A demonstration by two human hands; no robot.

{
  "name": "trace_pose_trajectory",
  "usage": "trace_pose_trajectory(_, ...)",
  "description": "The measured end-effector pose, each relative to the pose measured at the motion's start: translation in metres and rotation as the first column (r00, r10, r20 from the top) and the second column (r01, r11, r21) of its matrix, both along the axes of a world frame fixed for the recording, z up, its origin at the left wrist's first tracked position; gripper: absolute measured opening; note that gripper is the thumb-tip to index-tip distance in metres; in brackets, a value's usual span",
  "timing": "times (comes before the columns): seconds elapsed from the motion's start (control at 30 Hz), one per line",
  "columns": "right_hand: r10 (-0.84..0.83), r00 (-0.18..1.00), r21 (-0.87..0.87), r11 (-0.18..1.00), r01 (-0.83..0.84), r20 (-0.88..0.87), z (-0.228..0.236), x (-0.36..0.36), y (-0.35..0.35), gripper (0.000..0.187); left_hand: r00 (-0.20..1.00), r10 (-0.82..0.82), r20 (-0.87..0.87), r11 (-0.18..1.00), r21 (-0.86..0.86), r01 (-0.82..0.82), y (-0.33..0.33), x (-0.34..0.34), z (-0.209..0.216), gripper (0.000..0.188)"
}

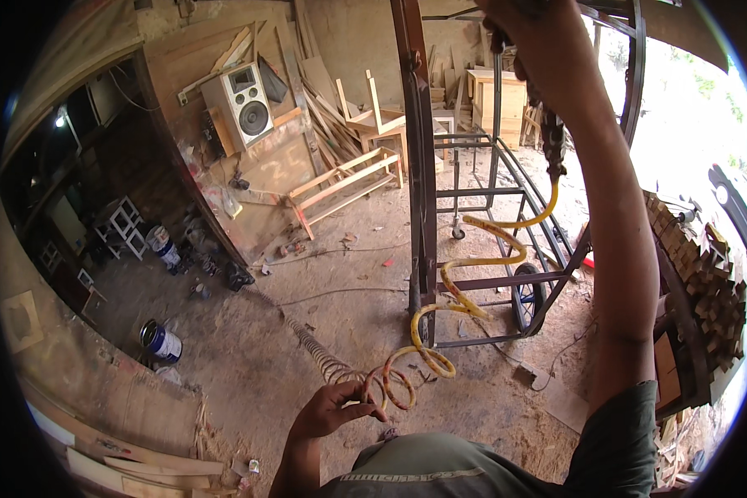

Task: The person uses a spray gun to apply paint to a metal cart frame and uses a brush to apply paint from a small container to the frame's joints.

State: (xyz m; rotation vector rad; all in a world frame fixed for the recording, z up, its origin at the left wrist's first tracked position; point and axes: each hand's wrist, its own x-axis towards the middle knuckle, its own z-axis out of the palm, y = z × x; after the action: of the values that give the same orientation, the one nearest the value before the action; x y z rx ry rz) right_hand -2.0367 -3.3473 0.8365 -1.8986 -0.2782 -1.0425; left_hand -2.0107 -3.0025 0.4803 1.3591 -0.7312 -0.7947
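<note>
My right hand (pixel 548 50) is raised high at the top right, closed around a dark, stained spray gun (pixel 553 143). Its upper part is hidden by the hand and the frame's edge. From its lower end hangs a coiled air hose (pixel 483 261), yellow with reddish stains. Low in the middle, my left hand (pixel 334 412) pinches a loop of this hose between thumb and fingers. Beyond the left hand the coils run on, greyish, across the floor. A dark metal frame cart (pixel 424 191) with wheels stands upright in front of me, beside the raised arm.
A speaker (pixel 245 108) hangs on the left wall near a dark doorway. Wooden frames (pixel 344 189) and leaning boards stand at the back. Paint buckets (pixel 161 342) sit on the left. Stacked wood pieces (pixel 705 286) are at right. Cables and sawdust lie on the floor.
</note>
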Motion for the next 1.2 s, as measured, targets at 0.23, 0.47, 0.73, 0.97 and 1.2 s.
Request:
trace_pose_trajectory(0.23,-0.393,0.912,-0.182,0.894,0.408,0.116,-0.083,0.062,-0.004,0.027,1.000,-0.003,-0.025,1.000,0.013,0.004,0.007,0.004,-0.007,0.012)
trace_pose_trajectory(0.47,-0.378,0.922,-0.099,0.924,0.370,-0.085,-0.151,0.058,0.007,0.044,0.999,0.012,-0.044,1.000,0.017,-0.011,0.016,0.009,-0.009,0.014)
trace_pose_trajectory(0.73,-0.340,0.903,-0.100,0.941,0.324,-0.263,-0.224,0.041,0.020,0.040,0.996,0.017,-0.086,1.000,0.019,-0.016,0.022,0.011,-0.011,0.011)
trace_pose_trajectory(0.97,-0.340,0.857,-0.072,0.938,0.340,-0.388,-0.253,0.028,0.015,0.040,0.995,0.029,-0.091,0.999,0.026,-0.026,0.027,0.017,-0.017,0.012)
trace_pose_trajectory(1.2,-0.371,0.908,-0.006,0.926,0.377,-0.195,-0.199,0.033,-0.003,0.034,0.997,0.043,-0.066,0.997,0.073,-0.038,0.021,0.019,-0.009,0.011)
